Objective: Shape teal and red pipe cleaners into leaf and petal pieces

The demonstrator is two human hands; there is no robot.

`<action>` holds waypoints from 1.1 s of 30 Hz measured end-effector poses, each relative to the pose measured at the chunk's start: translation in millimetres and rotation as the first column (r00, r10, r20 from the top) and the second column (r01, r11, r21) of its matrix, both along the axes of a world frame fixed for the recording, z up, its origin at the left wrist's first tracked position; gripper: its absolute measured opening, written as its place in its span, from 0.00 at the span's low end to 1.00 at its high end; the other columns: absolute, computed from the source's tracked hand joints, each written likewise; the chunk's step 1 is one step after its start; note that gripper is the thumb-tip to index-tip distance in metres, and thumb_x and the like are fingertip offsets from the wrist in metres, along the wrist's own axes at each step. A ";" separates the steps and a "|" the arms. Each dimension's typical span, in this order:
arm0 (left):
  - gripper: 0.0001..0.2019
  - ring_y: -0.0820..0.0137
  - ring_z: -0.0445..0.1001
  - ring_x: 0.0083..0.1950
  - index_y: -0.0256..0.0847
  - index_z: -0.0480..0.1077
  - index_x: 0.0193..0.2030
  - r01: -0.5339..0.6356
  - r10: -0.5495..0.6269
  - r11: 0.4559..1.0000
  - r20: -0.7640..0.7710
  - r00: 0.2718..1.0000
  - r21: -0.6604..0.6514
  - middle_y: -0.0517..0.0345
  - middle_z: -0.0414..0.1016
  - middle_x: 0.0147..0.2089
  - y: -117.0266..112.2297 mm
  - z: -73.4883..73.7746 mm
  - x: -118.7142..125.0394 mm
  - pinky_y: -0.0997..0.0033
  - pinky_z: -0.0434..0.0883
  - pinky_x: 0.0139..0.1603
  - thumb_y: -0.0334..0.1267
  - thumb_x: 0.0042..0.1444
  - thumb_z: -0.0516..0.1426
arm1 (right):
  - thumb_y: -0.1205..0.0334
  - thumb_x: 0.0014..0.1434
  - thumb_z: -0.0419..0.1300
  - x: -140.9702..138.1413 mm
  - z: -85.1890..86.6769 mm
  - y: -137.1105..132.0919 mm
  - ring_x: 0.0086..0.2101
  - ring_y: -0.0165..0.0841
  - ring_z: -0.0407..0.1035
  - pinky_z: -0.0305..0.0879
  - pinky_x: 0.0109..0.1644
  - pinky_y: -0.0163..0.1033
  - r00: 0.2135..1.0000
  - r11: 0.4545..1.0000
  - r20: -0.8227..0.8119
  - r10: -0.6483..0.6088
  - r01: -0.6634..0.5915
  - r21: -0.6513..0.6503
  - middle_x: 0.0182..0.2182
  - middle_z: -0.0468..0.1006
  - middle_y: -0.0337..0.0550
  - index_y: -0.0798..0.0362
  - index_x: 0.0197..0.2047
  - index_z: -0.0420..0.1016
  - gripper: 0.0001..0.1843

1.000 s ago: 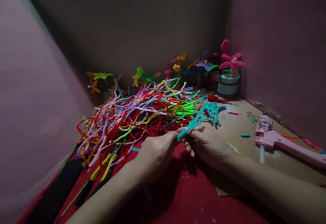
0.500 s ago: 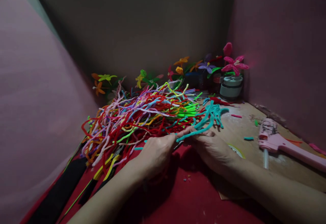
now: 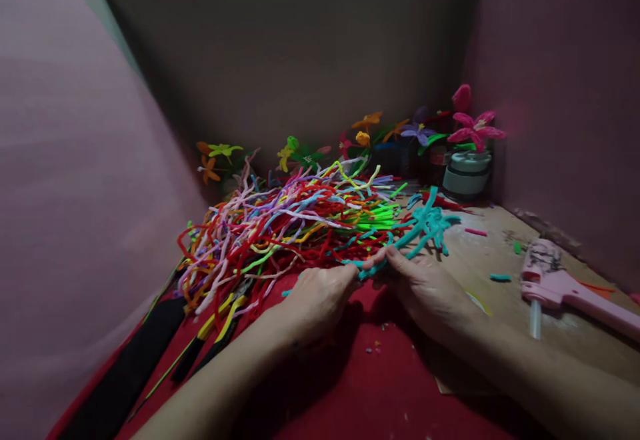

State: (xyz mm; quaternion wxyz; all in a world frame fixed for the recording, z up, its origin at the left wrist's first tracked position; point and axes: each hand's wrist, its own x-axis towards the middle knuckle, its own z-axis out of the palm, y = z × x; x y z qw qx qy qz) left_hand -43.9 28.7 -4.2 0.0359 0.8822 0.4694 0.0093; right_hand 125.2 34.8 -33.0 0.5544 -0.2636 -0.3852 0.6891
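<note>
Teal pipe cleaners (image 3: 373, 268) run between my two hands, above the red cloth. My left hand (image 3: 320, 297) is closed on their near end, with its fingers mostly hidden from me. The thumb and fingers of my right hand (image 3: 417, 280) pinch the same strands a little further right. Beyond my right hand, a tangle of teal pipe cleaners (image 3: 433, 223) lies over the board; whether it joins the held strands is hard to make out. A large heap of many-coloured pipe cleaners (image 3: 295, 220) spreads just behind my hands.
A pink glue gun (image 3: 547, 283) lies on the board (image 3: 493, 333) at right. Yellow-handled pliers (image 3: 220, 317) and a black strip (image 3: 130, 363) are at left. Fuzzy flowers (image 3: 475, 130) and a grey-green jar (image 3: 467, 173) stand along the back, near the pink walls.
The whole view has shifted slightly to the right. My right thumb has moved onto the teal strands, which now sit lower between my hands and look bent together.
</note>
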 end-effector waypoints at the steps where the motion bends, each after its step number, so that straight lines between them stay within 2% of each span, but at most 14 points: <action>1: 0.10 0.72 0.70 0.27 0.42 0.62 0.44 -0.004 0.004 1.000 -0.025 1.000 0.012 0.58 0.73 0.32 3.2 -0.5 -3.2 0.77 0.60 0.26 0.35 0.59 0.44 | 0.52 0.50 0.60 1.0 1.9 1.1 0.31 0.35 0.70 0.64 0.35 0.40 0.999 0.999 -0.001 -0.038 0.038 -0.008 0.24 0.76 0.41 0.51 0.25 0.75 0.11; 4: 0.06 0.70 0.71 0.29 0.41 0.62 0.39 -0.010 0.014 0.998 -0.079 0.997 0.059 0.57 0.74 0.33 12.6 -1.3 -12.9 0.76 0.60 0.27 0.33 0.56 0.47 | 0.53 0.49 0.61 4.1 8.1 2.3 0.31 0.37 0.70 0.64 0.34 0.41 0.993 0.993 0.021 -0.119 0.119 -0.021 0.23 0.76 0.42 0.49 0.21 0.73 0.11; 7: 0.08 0.70 0.71 0.30 0.42 0.63 0.40 -0.004 0.011 0.998 -0.106 0.994 0.070 0.57 0.74 0.33 12.6 1.4 -15.2 0.76 0.60 0.27 0.34 0.55 0.48 | 0.54 0.48 0.61 5.7 11.0 1.7 0.29 0.36 0.69 0.64 0.33 0.41 0.992 0.991 0.000 -0.128 0.128 -0.033 0.21 0.74 0.41 0.49 0.20 0.70 0.11; 9: 0.11 0.72 0.70 0.28 0.44 0.63 0.45 0.050 -0.048 0.999 -0.077 0.996 0.022 0.59 0.73 0.32 5.1 5.0 -10.3 0.77 0.61 0.28 0.34 0.57 0.45 | 0.55 0.48 0.62 5.9 10.6 1.3 0.26 0.33 0.68 0.64 0.31 0.39 0.992 0.992 -0.061 -0.112 0.107 -0.072 0.20 0.72 0.40 0.51 0.22 0.70 0.09; 12: 0.14 0.72 0.70 0.29 0.45 0.61 0.50 0.190 -0.191 0.980 -0.019 0.981 -0.059 0.59 0.72 0.31 -10.7 9.1 1.6 0.77 0.62 0.30 0.35 0.59 0.44 | 0.59 0.49 0.62 6.6 9.6 1.1 0.20 0.28 0.64 0.62 0.25 0.35 0.982 0.986 -0.175 -0.076 0.047 -0.162 0.18 0.69 0.36 0.52 0.26 0.68 0.08; 15: 0.11 0.72 0.67 0.25 0.42 0.65 0.42 0.240 -0.245 0.967 -0.059 0.968 -0.084 0.58 0.70 0.26 -17.6 9.3 7.6 0.76 0.59 0.25 0.39 0.59 0.44 | 0.59 0.54 0.57 9.0 11.3 1.2 0.14 0.24 0.54 0.53 0.18 0.30 0.974 0.960 -0.223 0.028 -0.088 -0.266 0.13 0.60 0.32 0.53 0.24 0.64 0.10; 17: 0.12 0.73 0.64 0.22 0.41 0.66 0.35 0.226 -0.233 0.970 -0.073 0.970 -0.091 0.59 0.68 0.23 -13.4 8.8 4.7 0.76 0.55 0.22 0.41 0.60 0.44 | 0.59 0.56 0.55 11.0 13.7 1.5 0.13 0.22 0.48 0.47 0.15 0.29 0.970 0.950 -0.236 0.060 -0.128 -0.284 0.12 0.55 0.31 0.54 0.24 0.62 0.12; 19: 0.12 0.75 0.62 0.21 0.40 0.65 0.32 0.178 -0.183 0.980 -0.050 0.982 -0.087 0.61 0.66 0.22 -5.5 9.3 -1.5 0.77 0.54 0.21 0.40 0.60 0.45 | 0.61 0.56 0.55 12.4 16.0 1.9 0.13 0.21 0.45 0.44 0.15 0.28 0.966 0.957 -0.255 0.040 -0.110 -0.267 0.12 0.53 0.30 0.54 0.24 0.62 0.11; 23: 0.10 0.79 0.59 0.21 0.39 0.66 0.31 0.165 -0.165 0.979 0.009 0.986 -0.123 0.64 0.64 0.21 2.9 13.0 -9.3 0.79 0.53 0.22 0.36 0.59 0.46 | 0.57 0.58 0.53 13.2 19.4 1.3 0.13 0.21 0.39 0.39 0.15 0.29 0.956 0.942 -0.288 0.048 -0.139 -0.306 0.12 0.47 0.28 0.54 0.24 0.61 0.14; 25: 0.11 0.79 0.58 0.20 0.38 0.66 0.29 0.192 -0.187 0.962 0.045 0.981 -0.192 0.64 0.64 0.20 2.2 15.1 -10.2 0.80 0.54 0.22 0.37 0.59 0.47 | 0.55 0.58 0.53 14.0 21.0 0.2 0.13 0.21 0.35 0.36 0.15 0.29 0.951 0.934 -0.307 0.039 -0.145 -0.328 0.12 0.45 0.28 0.54 0.23 0.61 0.16; 27: 0.11 0.79 0.60 0.22 0.38 0.67 0.31 0.201 -0.173 0.956 0.144 0.974 -0.213 0.64 0.65 0.22 2.8 16.9 -13.1 0.81 0.56 0.23 0.39 0.59 0.47 | 0.56 0.57 0.54 15.0 22.1 -1.0 0.14 0.21 0.33 0.34 0.15 0.30 0.947 0.932 -0.321 0.027 -0.140 -0.334 0.11 0.43 0.28 0.55 0.22 0.61 0.16; 29: 0.13 0.77 0.64 0.27 0.38 0.68 0.35 0.150 -0.108 0.980 0.286 0.952 -0.128 0.62 0.69 0.27 8.0 17.7 -20.2 0.80 0.61 0.28 0.41 0.59 0.46 | 0.57 0.57 0.53 15.5 21.8 -1.9 0.14 0.21 0.32 0.34 0.15 0.29 0.942 0.929 -0.333 0.047 -0.164 -0.331 0.11 0.43 0.27 0.55 0.24 0.64 0.13; 31: 0.12 0.74 0.67 0.37 0.38 0.67 0.40 -0.023 -0.021 0.994 0.400 0.916 0.105 0.57 0.71 0.36 18.4 16.5 -30.6 0.76 0.64 0.39 0.41 0.59 0.46 | 0.57 0.59 0.52 15.0 19.4 -2.2 0.14 0.22 0.33 0.36 0.15 0.29 0.933 0.919 -0.346 0.099 -0.219 -0.327 0.11 0.43 0.28 0.56 0.27 0.66 0.13; 33: 0.12 0.67 0.64 0.48 0.38 0.66 0.45 -0.170 0.033 0.916 0.357 0.934 0.362 0.51 0.68 0.45 32.7 12.9 -41.2 0.68 0.61 0.51 0.39 0.56 0.51 | 0.56 0.59 0.50 13.7 15.4 -2.1 0.14 0.22 0.34 0.37 0.14 0.29 0.923 0.908 -0.355 0.149 -0.270 -0.321 0.11 0.44 0.28 0.56 0.28 0.67 0.14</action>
